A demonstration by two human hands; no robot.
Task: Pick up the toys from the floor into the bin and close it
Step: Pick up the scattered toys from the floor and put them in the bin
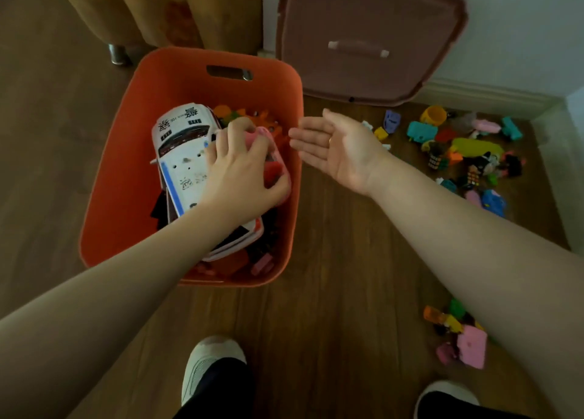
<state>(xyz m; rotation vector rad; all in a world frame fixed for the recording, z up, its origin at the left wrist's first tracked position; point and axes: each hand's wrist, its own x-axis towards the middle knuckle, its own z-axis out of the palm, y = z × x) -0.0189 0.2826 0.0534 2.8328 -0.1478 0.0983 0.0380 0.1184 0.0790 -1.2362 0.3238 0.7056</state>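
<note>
The left hand (240, 169) reaches into the orange bin (126, 172), fingers curled round a pink toy (278, 153) that sits beside the white toy car (180, 153). To finish this step well, it should let go low, settling the pink toy into the gap by the bin wall so it does not ride up on the car and block the lid. The right hand (335, 147) hangs just outside the rim, palm up, fingers straight, holding nothing. Many toys (458, 147) still lie on the floor (347, 260) to the right; the brown lid (369, 39) leans against the wall behind.
</note>
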